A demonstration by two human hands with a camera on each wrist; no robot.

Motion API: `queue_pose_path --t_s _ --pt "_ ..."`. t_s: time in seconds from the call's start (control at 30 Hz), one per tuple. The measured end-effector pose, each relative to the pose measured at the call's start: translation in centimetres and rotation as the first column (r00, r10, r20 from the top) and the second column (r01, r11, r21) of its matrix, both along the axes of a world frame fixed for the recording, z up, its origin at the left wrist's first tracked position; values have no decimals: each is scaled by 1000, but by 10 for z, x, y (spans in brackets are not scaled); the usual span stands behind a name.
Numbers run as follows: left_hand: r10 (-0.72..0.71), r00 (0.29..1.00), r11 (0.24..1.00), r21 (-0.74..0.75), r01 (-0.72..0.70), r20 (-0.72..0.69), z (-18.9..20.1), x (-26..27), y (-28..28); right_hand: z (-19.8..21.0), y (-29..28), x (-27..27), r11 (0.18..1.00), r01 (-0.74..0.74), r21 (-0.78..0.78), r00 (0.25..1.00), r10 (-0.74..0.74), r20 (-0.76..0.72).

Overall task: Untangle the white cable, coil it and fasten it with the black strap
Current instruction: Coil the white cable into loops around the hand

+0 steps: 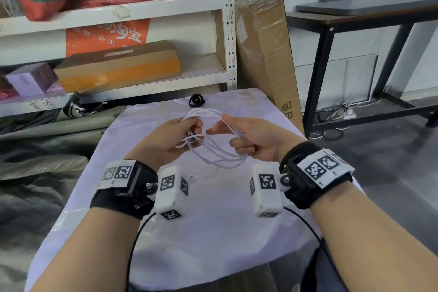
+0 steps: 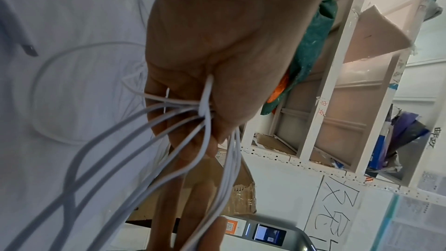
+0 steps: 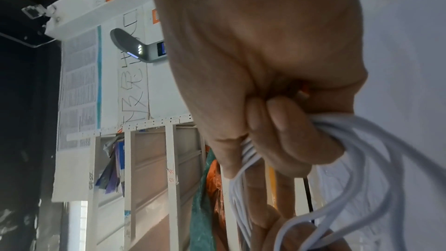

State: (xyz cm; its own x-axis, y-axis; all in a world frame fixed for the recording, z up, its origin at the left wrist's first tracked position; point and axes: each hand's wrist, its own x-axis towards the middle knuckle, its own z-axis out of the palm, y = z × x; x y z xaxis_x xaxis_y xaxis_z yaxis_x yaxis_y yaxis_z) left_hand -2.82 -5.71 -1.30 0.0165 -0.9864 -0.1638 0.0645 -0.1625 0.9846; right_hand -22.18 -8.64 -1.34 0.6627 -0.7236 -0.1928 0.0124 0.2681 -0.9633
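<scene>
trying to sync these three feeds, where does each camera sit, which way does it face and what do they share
Head: worn on the head, looking forward and down at the white-covered table; both forearms, left hand and right hand show.
Left wrist: looks along the left hand gripping the white cable.
Right wrist: looks along the right hand, fingers curled round cable loops.
Shared: all three show the white cable; both wrist views catch the white shelving.

White cable (image 1: 214, 153) smooth plastic, slight sheen; tablecloth (image 1: 213, 232) thin, wrinkled, glossy; boxes (image 1: 118, 66) matt cardboard.
</scene>
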Motion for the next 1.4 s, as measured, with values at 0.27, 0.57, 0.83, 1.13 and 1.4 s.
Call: queue_pose_path --t_s 0.27,0.57,0.83,1.13,1.4 --pt "24 1000 999 25 -25 10 -4 0 -5 -2 1 5 995 -61 -73 994 54 -93" --pt "86 991 996 15 -85 -101 -4 -5 -3 -4 7 10 945 -278 -172 920 211 -330" --pt "94 996 989 -117 -92 4 6 -6 -4 3 3 5 982 -168 -83 981 174 83" --pt "335 790 851 -524 -20 514 -8 -10 -11 12 0 -1 964 -211 159 858 105 503" --pt "-158 905 965 -133 227 396 -7 1 -2 9 -17 -7 900 -299 316 595 -82 799"
